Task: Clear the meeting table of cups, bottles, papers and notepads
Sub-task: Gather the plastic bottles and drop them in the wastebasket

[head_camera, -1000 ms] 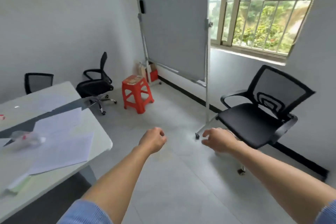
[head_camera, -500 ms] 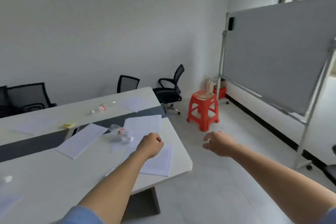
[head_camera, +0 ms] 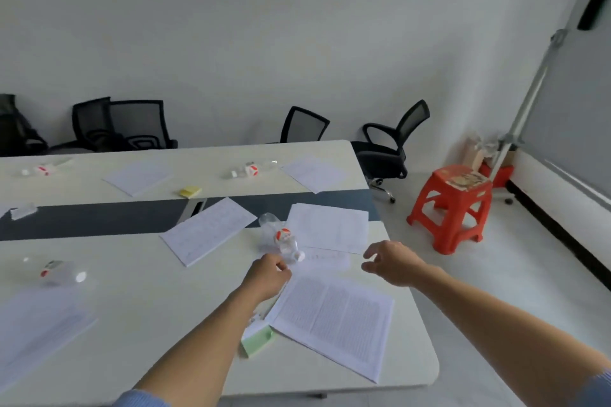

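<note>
Clutter covers the tabletop (head_camera: 148, 307), so clearing looks barely begun: papers (head_camera: 334, 317), a green notepad (head_camera: 258, 339) and further bottles (head_camera: 62, 274) surround the crushed bottle (head_camera: 281, 238), left grip (head_camera: 267, 277) curled empty beside its cap, right grip (head_camera: 393, 263) spread loose nearby.

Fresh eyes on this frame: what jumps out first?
The bright red stool on the floor right of the table. Then the clear bottle lying on its side among loose papers at the table's near end, with the left hand curled close by its cap and the right hand open beside.
</note>
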### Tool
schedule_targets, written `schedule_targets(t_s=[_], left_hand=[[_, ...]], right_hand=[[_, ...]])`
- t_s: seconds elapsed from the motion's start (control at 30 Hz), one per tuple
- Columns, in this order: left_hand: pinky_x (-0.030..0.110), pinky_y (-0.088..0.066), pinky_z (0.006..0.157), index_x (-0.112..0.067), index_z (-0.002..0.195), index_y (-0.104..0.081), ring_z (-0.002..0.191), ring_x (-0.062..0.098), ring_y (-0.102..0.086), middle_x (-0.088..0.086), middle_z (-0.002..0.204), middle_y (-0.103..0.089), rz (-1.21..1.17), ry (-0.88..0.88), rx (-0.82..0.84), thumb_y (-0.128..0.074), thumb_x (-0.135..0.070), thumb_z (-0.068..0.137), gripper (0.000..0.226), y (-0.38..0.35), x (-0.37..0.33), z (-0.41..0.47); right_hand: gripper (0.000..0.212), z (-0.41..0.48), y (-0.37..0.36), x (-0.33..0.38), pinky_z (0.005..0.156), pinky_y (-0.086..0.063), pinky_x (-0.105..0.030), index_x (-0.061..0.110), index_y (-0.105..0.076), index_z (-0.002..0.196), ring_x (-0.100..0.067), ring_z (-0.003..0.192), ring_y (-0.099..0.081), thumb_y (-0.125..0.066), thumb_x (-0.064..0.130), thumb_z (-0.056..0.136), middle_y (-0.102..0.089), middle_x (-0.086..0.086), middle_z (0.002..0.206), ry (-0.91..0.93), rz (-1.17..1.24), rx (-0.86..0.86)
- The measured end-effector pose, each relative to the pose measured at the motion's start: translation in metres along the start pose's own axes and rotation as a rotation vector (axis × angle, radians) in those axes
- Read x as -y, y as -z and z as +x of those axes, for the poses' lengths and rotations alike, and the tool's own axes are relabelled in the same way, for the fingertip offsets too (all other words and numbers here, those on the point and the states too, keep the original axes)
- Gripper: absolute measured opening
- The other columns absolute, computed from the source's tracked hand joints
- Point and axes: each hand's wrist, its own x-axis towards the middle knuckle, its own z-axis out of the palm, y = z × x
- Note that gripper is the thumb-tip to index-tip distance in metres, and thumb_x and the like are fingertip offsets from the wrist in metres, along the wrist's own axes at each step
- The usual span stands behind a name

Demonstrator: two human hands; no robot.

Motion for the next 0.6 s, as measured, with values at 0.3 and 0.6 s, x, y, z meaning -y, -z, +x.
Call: schedule_targets(t_s=[0.3, 0.6], left_hand=[[0.018, -0.044, 0.050, -0.014, 0.090, -0.062, 0.060, 0.019, -0.061, 0.008, 0.086, -0.066, -0.129, 0.282, -0.088, -0.056, -0.022, 0.091, 0.011, 0.030, 0.054, 0.089], [0.032, -0.055, 0.075, -0.016, 0.093, -0.066, 0.097, 0.032, -0.068, 0.013, 0.102, -0.069, -0.097, 0.405, -0.034, -0.057, -0.025, 0.088, 0.014, 0.057, 0.129, 0.162]], right_hand=[[0.050, 0.164, -0.028, 0.041, 0.088, -0.047, -0.031, 0.022, -0.050, 0.136, -0.024, 0.109, -0.060, -0.063, 0.041, 0.092, -0.064, -0.005, 0.125, 0.075, 0.042, 0.148], [0.069, 0.270, -0.099, 0.105, 0.060, -0.044, -0.020, 0.026, -0.031, 0.146, -0.019, 0.095, -0.062, -0.066, 0.042, 0.089, -0.061, -0.004, 0.131, 0.049, 0.054, 0.199]])
